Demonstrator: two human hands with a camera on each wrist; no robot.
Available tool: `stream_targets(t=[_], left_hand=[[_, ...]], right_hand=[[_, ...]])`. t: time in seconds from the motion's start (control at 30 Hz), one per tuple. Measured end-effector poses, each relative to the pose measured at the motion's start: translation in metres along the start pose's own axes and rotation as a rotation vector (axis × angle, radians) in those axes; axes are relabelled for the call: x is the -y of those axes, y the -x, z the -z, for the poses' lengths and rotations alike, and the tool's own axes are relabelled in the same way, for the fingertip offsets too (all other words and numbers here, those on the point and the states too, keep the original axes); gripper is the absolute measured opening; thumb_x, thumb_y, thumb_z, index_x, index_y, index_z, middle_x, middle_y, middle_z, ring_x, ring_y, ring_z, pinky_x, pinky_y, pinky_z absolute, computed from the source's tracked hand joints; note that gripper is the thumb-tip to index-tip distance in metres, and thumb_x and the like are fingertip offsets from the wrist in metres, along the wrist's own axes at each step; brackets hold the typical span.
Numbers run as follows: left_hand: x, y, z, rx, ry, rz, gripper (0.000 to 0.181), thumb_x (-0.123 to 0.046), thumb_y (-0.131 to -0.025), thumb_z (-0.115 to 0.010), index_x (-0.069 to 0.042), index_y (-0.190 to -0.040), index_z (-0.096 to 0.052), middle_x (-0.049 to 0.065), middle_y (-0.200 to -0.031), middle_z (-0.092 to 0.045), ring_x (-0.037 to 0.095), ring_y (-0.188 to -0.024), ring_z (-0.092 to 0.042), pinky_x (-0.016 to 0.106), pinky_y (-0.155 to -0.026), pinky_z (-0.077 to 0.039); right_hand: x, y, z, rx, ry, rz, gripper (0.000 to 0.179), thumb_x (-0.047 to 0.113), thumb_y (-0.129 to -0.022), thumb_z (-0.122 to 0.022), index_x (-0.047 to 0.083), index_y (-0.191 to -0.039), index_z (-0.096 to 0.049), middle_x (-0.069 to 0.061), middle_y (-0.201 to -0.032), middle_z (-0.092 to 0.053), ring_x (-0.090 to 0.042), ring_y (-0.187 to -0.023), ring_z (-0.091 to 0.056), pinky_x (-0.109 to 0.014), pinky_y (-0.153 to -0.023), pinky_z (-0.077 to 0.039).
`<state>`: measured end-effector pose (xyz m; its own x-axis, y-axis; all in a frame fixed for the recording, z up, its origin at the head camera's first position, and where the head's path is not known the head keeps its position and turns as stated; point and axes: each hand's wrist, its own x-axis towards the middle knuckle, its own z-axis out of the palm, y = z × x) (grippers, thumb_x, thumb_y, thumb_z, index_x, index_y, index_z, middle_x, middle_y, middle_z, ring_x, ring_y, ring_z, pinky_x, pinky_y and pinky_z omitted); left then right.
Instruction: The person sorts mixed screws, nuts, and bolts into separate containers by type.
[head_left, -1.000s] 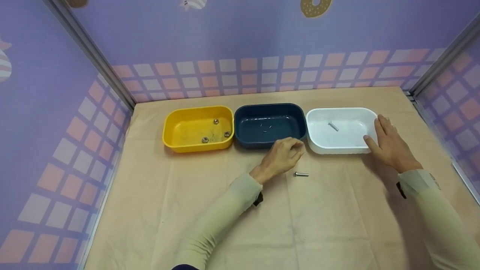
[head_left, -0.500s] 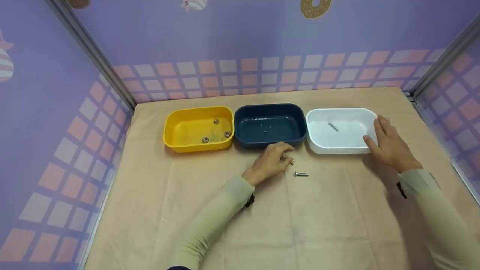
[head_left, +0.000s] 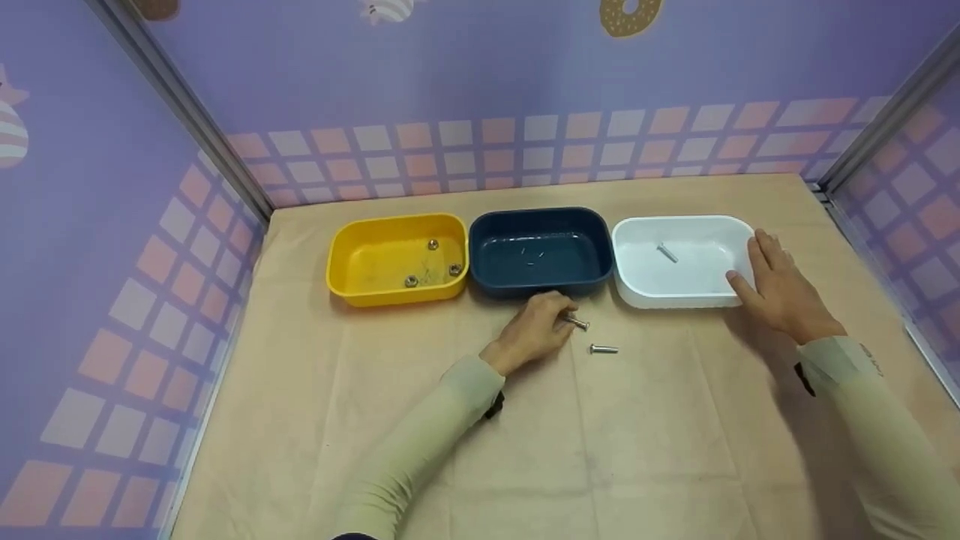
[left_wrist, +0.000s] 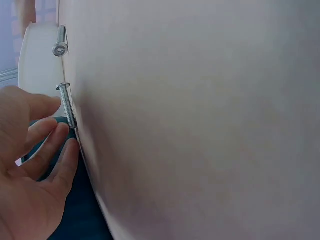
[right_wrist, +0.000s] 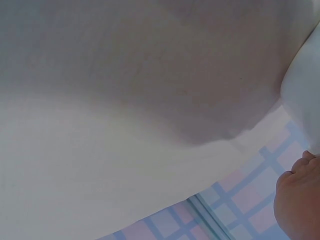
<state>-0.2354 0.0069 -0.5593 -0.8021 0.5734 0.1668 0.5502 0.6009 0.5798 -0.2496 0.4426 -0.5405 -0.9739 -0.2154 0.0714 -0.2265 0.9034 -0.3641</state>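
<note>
My left hand [head_left: 534, 330] is low over the cloth in front of the dark blue box [head_left: 480, 281]. Its thumb and fingertips pinch a silver bolt [head_left: 576, 322], whose head points out to the right. In the left wrist view the thumb lies beside the shank of this bolt [left_wrist: 68, 106], with the fingers near its threaded end. A second bolt [head_left: 604, 349] lies on the cloth just to the right. My right hand [head_left: 787, 296] rests with straight fingers against the right side of the white box [head_left: 675, 301], which has one bolt [head_left: 667, 253] inside.
A yellow box [head_left: 397, 298] with several nuts stands at the left end of the row. Small thin metal pieces [head_left: 531, 262] lie in the dark blue box. A beige cloth [head_left: 525, 450] covers the table; patterned walls [head_left: 480, 75] enclose the back and sides.
My left hand has moved left and down from near the white box's corner, and a bolt has come into view at its fingertips. The right hand keeps its place on the white box.
</note>
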Motion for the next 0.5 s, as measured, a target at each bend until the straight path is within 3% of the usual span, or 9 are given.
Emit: stream_targets(t=[0.3,0.5], left_hand=[[-0.0010,-0.0001,-0.0003,0.029,-0.038,0.075,0.022,-0.012,-0.101,-0.071,-0.007,-0.121,-0.079,0.006,-0.117,-0.072,0.021,-0.111,-0.066,0.030,-0.101,-0.056],[0.0018,-0.0004,-0.0021,0.025,-0.003,0.087,0.021,-0.012,-0.101,-0.073,-0.008,-0.120,-0.081,0.006,-0.118,-0.072,0.019,-0.111,-0.066,0.029,-0.100,-0.056]], right_hand=[[-0.0001,-0.0022,0.0032,0.022,-0.007,0.011,0.087,0.047,-0.113,-0.039,-0.013,-0.165,-0.002,-0.033,-0.175,0.004,-0.055,-0.162,0.002,-0.062,-0.134,0.002],[-0.0003,-0.0012,0.0022,0.021,0.003,0.007,0.087,0.047,-0.113,-0.039,-0.013,-0.165,-0.002,-0.034,-0.175,0.003,-0.055,-0.162,0.001,-0.065,-0.133,0.000]])
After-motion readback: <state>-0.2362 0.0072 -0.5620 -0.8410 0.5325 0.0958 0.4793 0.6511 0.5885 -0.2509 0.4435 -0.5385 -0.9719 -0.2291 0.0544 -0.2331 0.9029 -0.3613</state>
